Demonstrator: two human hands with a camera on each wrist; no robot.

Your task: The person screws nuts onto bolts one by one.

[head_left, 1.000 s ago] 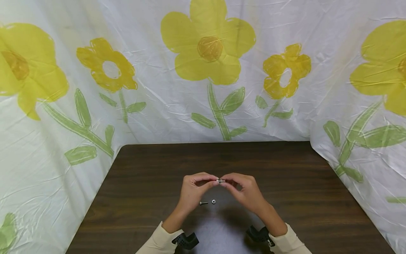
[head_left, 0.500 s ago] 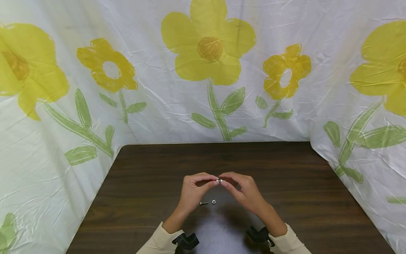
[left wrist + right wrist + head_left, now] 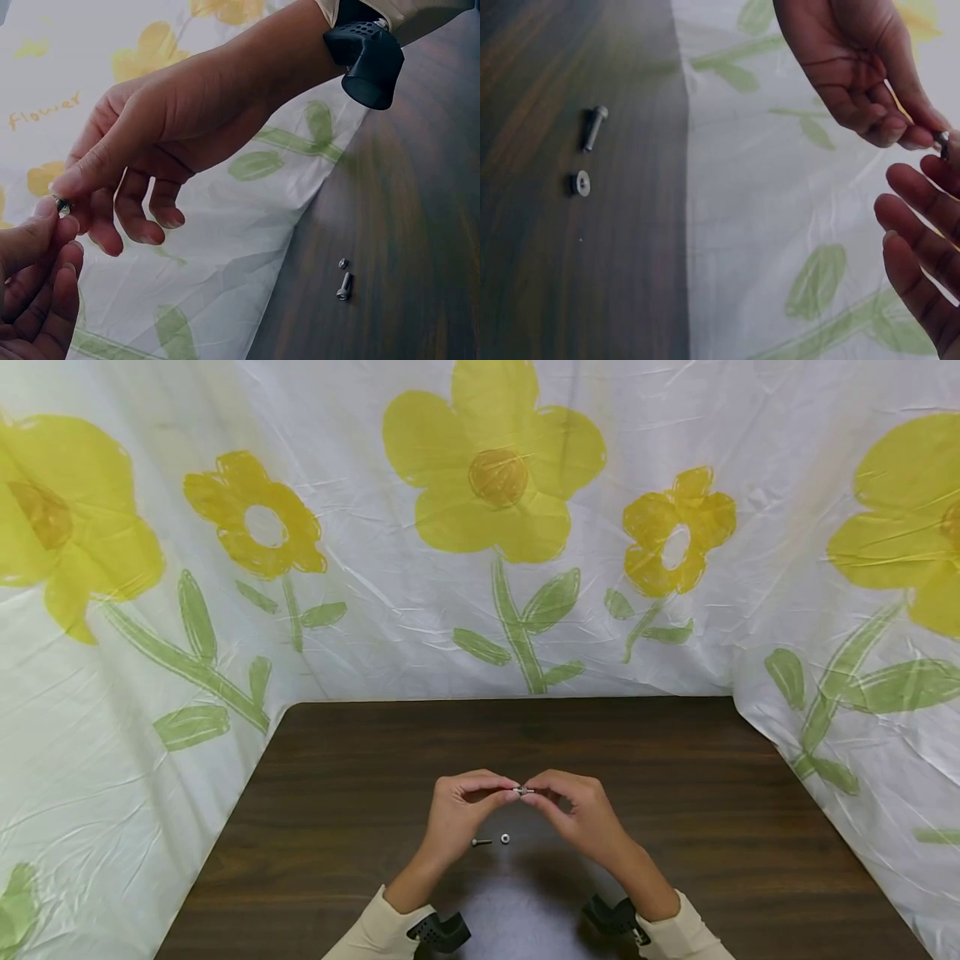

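Note:
In the head view my left hand (image 3: pixel 456 814) pinches one end of a small metal bolt (image 3: pixel 517 790) between thumb and index finger. My right hand (image 3: pixel 583 810) meets it from the other side, thumb and index fingertips closed on a nut (image 3: pixel 525 791) that sits around the bolt's shank. The bolt lies crosswise, raised above the table; the fingertips cover much of it. In the left wrist view only a dark, shiny bit of the held bolt (image 3: pixel 63 205) shows between the fingertips. The other fingers of the right hand (image 3: pixel 161 124) hang loosely bent.
A second bolt (image 3: pixel 482 842) and a loose nut (image 3: pixel 505 838) lie side by side on the dark wooden table (image 3: pixel 337 827), just below the hands. A white curtain (image 3: pixel 360 652) with yellow flowers borders the table's back and sides.
The right fingertips shift along the bolt, slightly left half a second ago and now back right, pinching again. The left hand keeps its hold. The loose bolt and nut stay put.

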